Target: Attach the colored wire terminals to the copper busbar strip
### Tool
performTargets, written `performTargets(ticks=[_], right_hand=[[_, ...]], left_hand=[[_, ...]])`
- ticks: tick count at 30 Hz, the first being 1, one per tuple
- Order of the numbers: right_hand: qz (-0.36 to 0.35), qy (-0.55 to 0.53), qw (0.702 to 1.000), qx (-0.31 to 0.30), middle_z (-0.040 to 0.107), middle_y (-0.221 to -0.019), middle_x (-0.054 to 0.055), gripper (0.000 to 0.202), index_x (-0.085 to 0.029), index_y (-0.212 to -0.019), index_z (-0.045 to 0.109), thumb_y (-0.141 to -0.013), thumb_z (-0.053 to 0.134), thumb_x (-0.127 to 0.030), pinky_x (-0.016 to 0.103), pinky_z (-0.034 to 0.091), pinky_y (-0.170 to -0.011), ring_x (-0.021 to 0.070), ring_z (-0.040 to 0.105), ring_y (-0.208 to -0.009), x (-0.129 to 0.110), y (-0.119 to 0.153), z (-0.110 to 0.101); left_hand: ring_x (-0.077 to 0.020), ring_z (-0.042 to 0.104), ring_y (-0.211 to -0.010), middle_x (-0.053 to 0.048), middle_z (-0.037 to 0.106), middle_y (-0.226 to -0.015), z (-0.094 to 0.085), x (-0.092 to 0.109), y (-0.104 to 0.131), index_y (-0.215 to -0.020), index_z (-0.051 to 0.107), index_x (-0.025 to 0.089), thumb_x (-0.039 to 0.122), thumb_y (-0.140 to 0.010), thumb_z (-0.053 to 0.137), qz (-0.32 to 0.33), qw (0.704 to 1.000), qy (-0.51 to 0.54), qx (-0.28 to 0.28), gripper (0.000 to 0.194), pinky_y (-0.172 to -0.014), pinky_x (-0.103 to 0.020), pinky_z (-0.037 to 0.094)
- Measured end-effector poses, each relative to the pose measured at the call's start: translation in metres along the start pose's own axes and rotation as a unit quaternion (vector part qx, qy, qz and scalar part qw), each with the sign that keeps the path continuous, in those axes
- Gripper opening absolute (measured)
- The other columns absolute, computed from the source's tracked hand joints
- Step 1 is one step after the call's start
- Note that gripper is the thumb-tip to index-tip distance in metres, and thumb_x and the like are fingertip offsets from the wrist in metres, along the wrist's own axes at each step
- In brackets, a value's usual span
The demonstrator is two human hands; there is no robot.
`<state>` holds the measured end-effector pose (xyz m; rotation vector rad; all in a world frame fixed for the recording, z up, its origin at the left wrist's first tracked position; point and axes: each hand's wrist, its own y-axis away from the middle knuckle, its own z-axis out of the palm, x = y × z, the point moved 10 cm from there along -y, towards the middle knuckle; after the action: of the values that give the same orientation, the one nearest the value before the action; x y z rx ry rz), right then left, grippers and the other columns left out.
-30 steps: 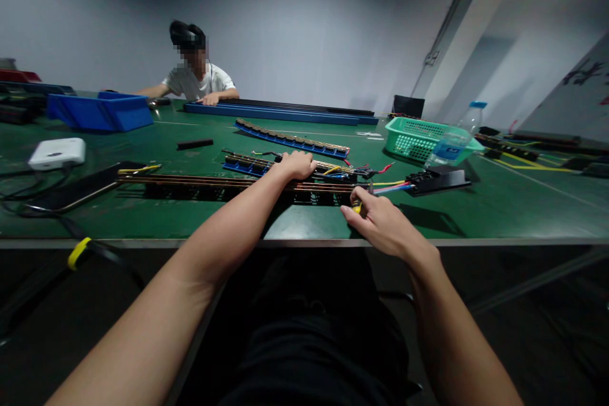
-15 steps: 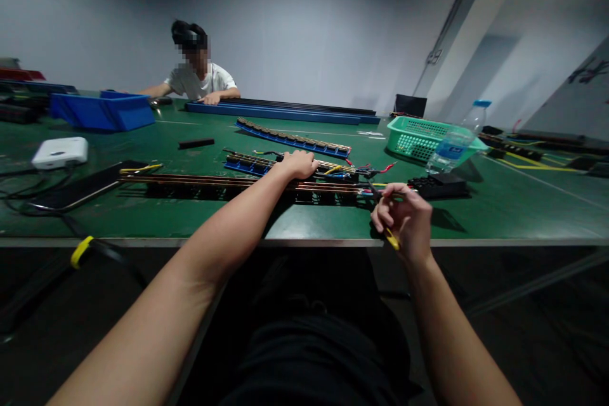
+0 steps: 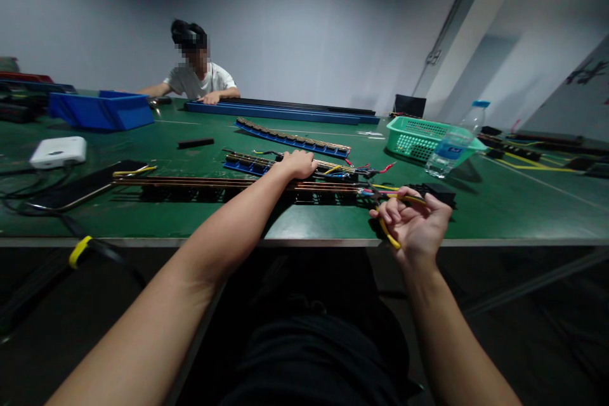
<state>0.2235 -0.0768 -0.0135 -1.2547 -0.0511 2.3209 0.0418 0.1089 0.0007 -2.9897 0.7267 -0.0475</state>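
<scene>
Holding spread yellow-handled pliers [image 3: 391,237], right fingers [image 3: 392,210] half-curled; left fingers [image 3: 310,167] bent over copper rails [image 3: 214,183], grip unclear.

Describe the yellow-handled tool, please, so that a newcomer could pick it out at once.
On the green table, follow the long copper-coloured rods to their right end, near the front edge. There the right hand holds the yellow-handled tool. Two spread yellow handles set it apart from the thin coloured wires beside it.
</scene>
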Motion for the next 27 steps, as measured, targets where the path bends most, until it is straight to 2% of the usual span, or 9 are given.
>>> performTargets(ticks=[4,6,10,13,16,19,23,27], right_hand=[[-0.005,-0.009,0.999,0.039,0.040,-0.042,-0.006,0.030,-0.023,-0.076,0.058,-0.080,0.049,-0.051,0.032,0.050,-0.054,0.0124,0.039,-0.041,0.001,0.006,-0.005],[-0.013,0.002,0.999,0.033,0.040,-0.043,-0.007,0.031,-0.024,-0.076,0.057,-0.081,0.049,-0.054,0.032,0.050,-0.055,0.0128,0.039,-0.042,0.001,0.007,-0.003],[-0.032,0.036,0.999,-0.020,0.043,-0.044,-0.006,0.035,-0.025,-0.079,0.055,-0.083,0.048,-0.058,0.031,0.046,-0.056,0.0141,0.045,-0.044,-0.001,0.006,0.007],[-0.057,0.111,0.989,-0.074,0.056,-0.055,-0.003,0.027,-0.024,-0.092,0.057,-0.085,0.054,-0.050,0.029,0.045,-0.060,0.0152,0.054,-0.055,-0.001,0.012,0.015],[-0.101,0.260,0.952,-0.127,0.063,-0.069,-0.002,0.025,-0.024,-0.104,0.059,-0.085,0.064,-0.038,0.028,0.044,-0.064,0.0154,0.058,-0.065,0.002,0.031,0.023],[-0.151,0.360,0.905,-0.172,0.062,-0.074,-0.002,0.025,-0.026,-0.108,0.062,-0.084,0.068,-0.030,0.026,0.042,-0.059,0.0132,0.055,-0.062,0.007,0.059,0.033],[-0.201,0.346,0.881,-0.253,0.060,-0.071,-0.003,0.034,-0.028,-0.118,0.062,-0.084,0.067,-0.025,0.027,0.042,-0.056,0.0131,0.052,-0.057,0.009,0.087,0.053],[-0.218,0.267,0.882,-0.320,0.062,-0.072,-0.001,0.044,-0.028,-0.127,0.062,-0.083,0.067,-0.031,0.031,0.045,-0.061,0.0160,0.055,-0.061,0.006,0.084,0.076]], left_hand=[[-0.0365,0.054,-0.124,-0.020,0.058,-0.137,-0.001,0.001,0.001,-0.130,0.059,0.014,0.041,-0.103,0.026,0.005,1.000,0.000,0.004,0.050,-0.103,-0.057,0.039],[-0.0367,0.053,-0.125,-0.020,0.058,-0.138,-0.003,0.002,0.003,-0.130,0.059,0.013,0.040,-0.103,0.026,0.005,1.000,0.002,0.004,0.050,-0.103,-0.057,0.040],[-0.0358,0.051,-0.128,-0.020,0.054,-0.142,-0.005,0.004,0.007,-0.131,0.058,0.014,0.039,-0.103,0.027,-0.004,1.000,0.010,0.001,0.048,-0.105,-0.056,0.038],[-0.0355,0.049,-0.130,-0.019,0.053,-0.143,-0.006,0.004,0.008,-0.131,0.058,0.015,0.040,-0.104,0.028,-0.007,1.000,0.012,-0.001,0.047,-0.106,-0.055,0.038],[-0.0356,0.050,-0.129,-0.019,0.054,-0.142,-0.004,0.003,0.006,-0.130,0.059,0.015,0.041,-0.104,0.029,-0.005,1.000,0.012,-0.001,0.048,-0.106,-0.056,0.038],[-0.0356,0.051,-0.128,-0.018,0.056,-0.141,-0.003,0.002,0.004,-0.130,0.059,0.016,0.042,-0.103,0.028,-0.001,1.000,0.010,0.006,0.048,-0.105,-0.057,0.038],[-0.0347,0.052,-0.127,-0.018,0.057,-0.139,-0.003,0.001,0.003,-0.129,0.059,0.016,0.041,-0.103,0.028,-0.006,1.000,0.007,0.005,0.047,-0.105,-0.055,0.039],[-0.0337,0.052,-0.128,-0.017,0.057,-0.140,-0.004,0.002,0.005,-0.130,0.059,0.017,0.041,-0.103,0.028,-0.011,1.000,0.007,-0.003,0.047,-0.106,-0.054,0.038]])
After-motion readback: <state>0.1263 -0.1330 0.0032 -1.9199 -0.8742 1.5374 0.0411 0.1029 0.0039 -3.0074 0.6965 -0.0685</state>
